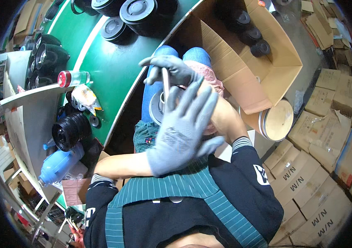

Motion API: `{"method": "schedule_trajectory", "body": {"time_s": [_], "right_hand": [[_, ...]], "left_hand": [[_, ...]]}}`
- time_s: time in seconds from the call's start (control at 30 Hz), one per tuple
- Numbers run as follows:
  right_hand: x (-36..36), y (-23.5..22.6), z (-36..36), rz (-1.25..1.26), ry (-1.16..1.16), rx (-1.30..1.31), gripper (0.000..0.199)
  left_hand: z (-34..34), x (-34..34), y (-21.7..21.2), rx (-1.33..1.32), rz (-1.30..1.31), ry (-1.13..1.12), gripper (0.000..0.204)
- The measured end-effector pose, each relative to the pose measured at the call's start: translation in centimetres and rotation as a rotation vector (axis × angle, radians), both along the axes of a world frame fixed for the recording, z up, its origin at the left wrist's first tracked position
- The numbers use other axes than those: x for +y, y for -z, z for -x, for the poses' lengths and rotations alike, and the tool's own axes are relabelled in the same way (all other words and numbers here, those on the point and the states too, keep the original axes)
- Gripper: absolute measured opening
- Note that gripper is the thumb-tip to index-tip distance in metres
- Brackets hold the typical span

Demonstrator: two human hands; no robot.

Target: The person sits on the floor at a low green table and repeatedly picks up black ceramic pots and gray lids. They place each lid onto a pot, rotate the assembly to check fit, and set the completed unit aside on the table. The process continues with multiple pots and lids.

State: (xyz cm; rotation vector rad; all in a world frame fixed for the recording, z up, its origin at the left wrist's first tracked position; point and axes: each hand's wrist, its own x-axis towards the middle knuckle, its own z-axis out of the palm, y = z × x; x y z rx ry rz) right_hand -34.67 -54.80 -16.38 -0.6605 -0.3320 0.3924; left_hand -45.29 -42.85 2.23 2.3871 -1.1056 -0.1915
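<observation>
My left hand (182, 124), in a grey work glove, is held over my lap with its fingers spread and its back showing. It covers part of what lies beneath. Beyond it my right hand (171, 70), gloved in grey too, has its fingers closed round a thin pale rod (166, 84). The rod's lower end is hidden behind my left hand. Beside that hand, a grey round disc-shaped piece (155, 109) shows between my knees. Whether the rod touches this piece, I cannot tell.
Black round spools with grey ends (138, 12) stand on the green table (114, 62). An open cardboard box (281, 62) holding black round pieces is at my right. A red-lidded clear jar (74, 78) and a blue bottle (60, 165) are leftward. Stacked cartons (304, 194) line the right.
</observation>
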Motion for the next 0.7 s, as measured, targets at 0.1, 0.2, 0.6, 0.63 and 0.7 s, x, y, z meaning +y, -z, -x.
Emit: {"method": "schedule_trajectory", "body": {"time_s": [0.1,0.2,0.6,0.63,0.7], "right_hand": [[1.7,-0.4,-0.7,-0.207,-0.323,0.092,0.049],[-1.9,-1.8,1.4,0.187,-0.112,0.085,0.046],[-4.9,-5.4,8.7,0.168,0.206,0.156,0.042],[-5.2,-5.9,9.9,0.175,0.177,0.12,0.041],[-4.9,-7.4,12.1,0.23,0.17,-0.042,0.041]], "left_hand": [[1.6,-0.4,0.9,0.043,0.065,-0.017,0.099],[1.4,2.2,1.1,0.068,0.094,-0.1,0.092],[-3.5,8.7,3.4,0.48,0.456,-0.411,0.063],[-4.1,9.3,5.1,0.517,0.529,-0.436,0.065],[-6.5,9.6,7.0,0.827,0.611,-0.402,0.066]]}}
